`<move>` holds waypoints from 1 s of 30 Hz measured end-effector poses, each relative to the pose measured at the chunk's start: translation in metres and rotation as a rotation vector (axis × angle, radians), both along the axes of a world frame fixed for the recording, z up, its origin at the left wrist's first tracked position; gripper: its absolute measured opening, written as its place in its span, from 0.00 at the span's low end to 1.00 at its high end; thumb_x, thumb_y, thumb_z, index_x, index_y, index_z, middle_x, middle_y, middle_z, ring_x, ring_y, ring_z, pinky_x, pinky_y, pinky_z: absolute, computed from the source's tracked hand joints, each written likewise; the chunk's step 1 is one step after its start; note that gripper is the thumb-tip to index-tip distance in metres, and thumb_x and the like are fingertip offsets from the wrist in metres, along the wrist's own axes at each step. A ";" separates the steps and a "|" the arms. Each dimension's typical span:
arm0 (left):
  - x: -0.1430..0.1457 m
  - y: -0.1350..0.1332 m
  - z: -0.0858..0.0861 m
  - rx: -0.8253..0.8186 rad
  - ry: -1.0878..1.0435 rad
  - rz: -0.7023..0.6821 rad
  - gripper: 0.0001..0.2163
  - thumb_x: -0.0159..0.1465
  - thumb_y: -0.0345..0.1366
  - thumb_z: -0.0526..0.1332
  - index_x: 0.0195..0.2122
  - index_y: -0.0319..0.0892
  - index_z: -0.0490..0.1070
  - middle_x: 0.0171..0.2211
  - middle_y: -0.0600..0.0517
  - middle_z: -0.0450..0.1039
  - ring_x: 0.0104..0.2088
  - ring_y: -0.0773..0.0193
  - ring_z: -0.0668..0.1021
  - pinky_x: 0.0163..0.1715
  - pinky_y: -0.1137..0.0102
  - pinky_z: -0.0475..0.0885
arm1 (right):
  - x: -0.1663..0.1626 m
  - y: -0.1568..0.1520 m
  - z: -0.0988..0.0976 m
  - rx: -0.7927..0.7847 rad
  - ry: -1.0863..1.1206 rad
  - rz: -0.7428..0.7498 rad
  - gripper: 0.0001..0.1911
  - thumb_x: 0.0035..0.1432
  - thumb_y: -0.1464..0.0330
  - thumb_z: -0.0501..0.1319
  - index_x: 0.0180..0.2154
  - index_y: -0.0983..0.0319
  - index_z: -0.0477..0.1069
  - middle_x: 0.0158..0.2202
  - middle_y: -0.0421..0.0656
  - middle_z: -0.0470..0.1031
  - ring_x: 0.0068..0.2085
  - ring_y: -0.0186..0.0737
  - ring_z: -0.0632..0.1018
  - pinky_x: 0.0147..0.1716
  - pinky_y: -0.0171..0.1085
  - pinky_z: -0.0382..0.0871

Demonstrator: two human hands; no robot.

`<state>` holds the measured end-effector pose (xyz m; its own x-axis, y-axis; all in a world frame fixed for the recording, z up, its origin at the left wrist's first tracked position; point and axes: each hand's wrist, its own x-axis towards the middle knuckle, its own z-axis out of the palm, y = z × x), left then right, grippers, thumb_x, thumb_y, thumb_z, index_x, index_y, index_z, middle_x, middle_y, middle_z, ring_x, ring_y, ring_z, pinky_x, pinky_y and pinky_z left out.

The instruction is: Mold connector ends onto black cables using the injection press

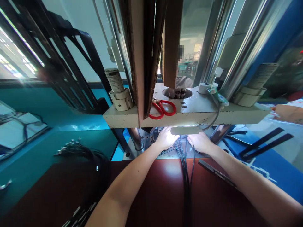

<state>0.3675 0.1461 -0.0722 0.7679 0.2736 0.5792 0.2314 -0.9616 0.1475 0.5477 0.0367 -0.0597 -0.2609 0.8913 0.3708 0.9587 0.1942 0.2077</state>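
Observation:
Both my hands reach under the cream upper plate (232, 115) of a press machine. My left hand (165, 138) lies on the lit metal bed, brightly washed out by a small lamp (184, 130) just above it. My right hand (200, 142) rests beside it, to the right. Several black cables (186, 164) run between the two hands from the bed toward me across a dark red board (151, 189). The fingertips of both hands are hidden under the plate and in the glare, so what they grip is unclear.
Red-handled scissors (163, 108) lie on the upper plate beside cardboard sheets (139, 56). A bundle of black cables with metal ends (78, 148) sits at the left on a teal bench (35, 164). Black strips (265, 143) lie on blue surface at right. Steel columns (248, 44) flank the press.

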 end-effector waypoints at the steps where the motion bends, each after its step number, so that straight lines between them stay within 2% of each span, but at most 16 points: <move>1: 0.000 0.001 0.003 -0.004 0.019 -0.026 0.11 0.63 0.37 0.55 0.41 0.39 0.73 0.50 0.46 0.70 0.51 0.58 0.71 0.53 0.64 0.65 | 0.000 0.001 0.002 0.003 -0.021 0.011 0.12 0.60 0.74 0.51 0.38 0.68 0.72 0.48 0.55 0.71 0.48 0.48 0.71 0.45 0.42 0.64; 4: 0.000 0.003 0.010 -0.032 0.075 -0.058 0.11 0.62 0.38 0.56 0.42 0.41 0.73 0.50 0.48 0.71 0.50 0.59 0.72 0.53 0.64 0.65 | -0.001 0.002 0.009 -0.006 -0.059 0.045 0.12 0.59 0.75 0.51 0.36 0.69 0.73 0.48 0.56 0.71 0.47 0.48 0.72 0.44 0.42 0.64; 12: 0.009 -0.007 0.028 -0.179 0.142 0.057 0.13 0.61 0.38 0.58 0.46 0.44 0.72 0.45 0.50 0.75 0.47 0.60 0.74 0.52 0.67 0.66 | 0.014 0.008 0.010 -0.059 0.084 0.048 0.12 0.56 0.73 0.54 0.39 0.65 0.74 0.43 0.51 0.74 0.45 0.47 0.74 0.47 0.45 0.65; 18: 0.013 -0.006 0.017 -0.186 0.071 0.082 0.18 0.60 0.36 0.59 0.52 0.44 0.67 0.51 0.49 0.71 0.47 0.60 0.74 0.54 0.65 0.64 | 0.017 0.019 0.005 -0.058 0.108 -0.104 0.20 0.47 0.83 0.49 0.35 0.63 0.75 0.39 0.47 0.77 0.43 0.45 0.75 0.46 0.40 0.67; 25: 0.017 -0.004 0.009 -0.188 0.035 0.109 0.17 0.62 0.39 0.57 0.53 0.44 0.66 0.51 0.49 0.70 0.50 0.59 0.72 0.54 0.64 0.64 | 0.006 0.016 0.014 -0.103 0.028 -0.080 0.16 0.45 0.84 0.52 0.32 0.65 0.74 0.45 0.51 0.74 0.47 0.46 0.73 0.49 0.40 0.65; 30: 0.017 -0.005 0.009 -0.185 0.016 0.102 0.18 0.62 0.39 0.56 0.53 0.43 0.66 0.51 0.48 0.70 0.51 0.59 0.71 0.54 0.64 0.65 | 0.001 0.018 0.021 -0.141 -0.007 -0.100 0.16 0.44 0.84 0.54 0.33 0.67 0.73 0.46 0.52 0.74 0.43 0.44 0.75 0.45 0.39 0.67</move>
